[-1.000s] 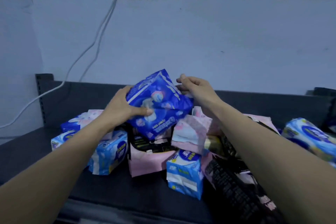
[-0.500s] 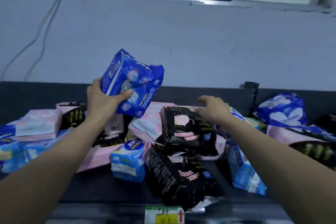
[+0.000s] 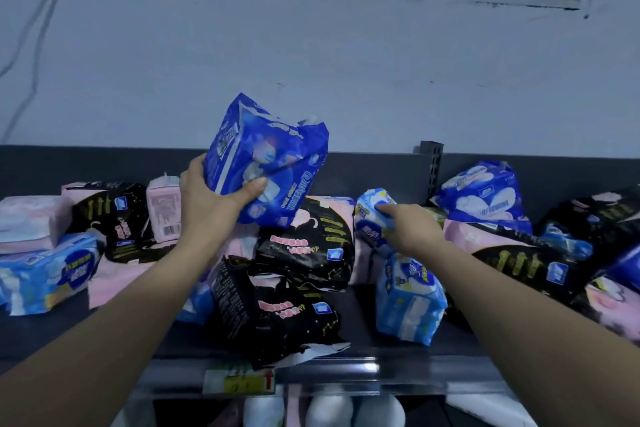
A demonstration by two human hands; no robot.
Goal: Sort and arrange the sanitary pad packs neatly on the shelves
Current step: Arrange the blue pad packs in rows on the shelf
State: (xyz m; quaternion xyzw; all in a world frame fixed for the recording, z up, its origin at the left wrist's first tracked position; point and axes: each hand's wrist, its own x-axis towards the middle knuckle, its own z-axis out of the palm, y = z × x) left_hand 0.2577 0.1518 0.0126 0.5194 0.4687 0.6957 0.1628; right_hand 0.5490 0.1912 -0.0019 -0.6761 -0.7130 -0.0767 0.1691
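Observation:
My left hand (image 3: 211,204) grips a dark blue pad pack (image 3: 266,159) and holds it tilted above the heap on the dark shelf (image 3: 41,333). My right hand (image 3: 410,227) closes its fingers on a small light blue and white pack (image 3: 372,218) in the middle of the pile. Black packs (image 3: 304,246), pink packs (image 3: 31,222) and light blue packs (image 3: 408,298) lie jumbled across the shelf. Another dark blue pack (image 3: 481,194) leans against the back panel at the right.
A slotted shelf upright (image 3: 431,163) stands at the back. A yellow price label (image 3: 239,381) sits on the front rail. White and pink goods (image 3: 325,412) show on the shelf below. A wall with cables (image 3: 38,42) and a window frame rises behind.
My view has shifted right along the shelf. My left hand raised the dark blue pack higher. My right hand left the black pack's top and took hold of the small light blue pack.

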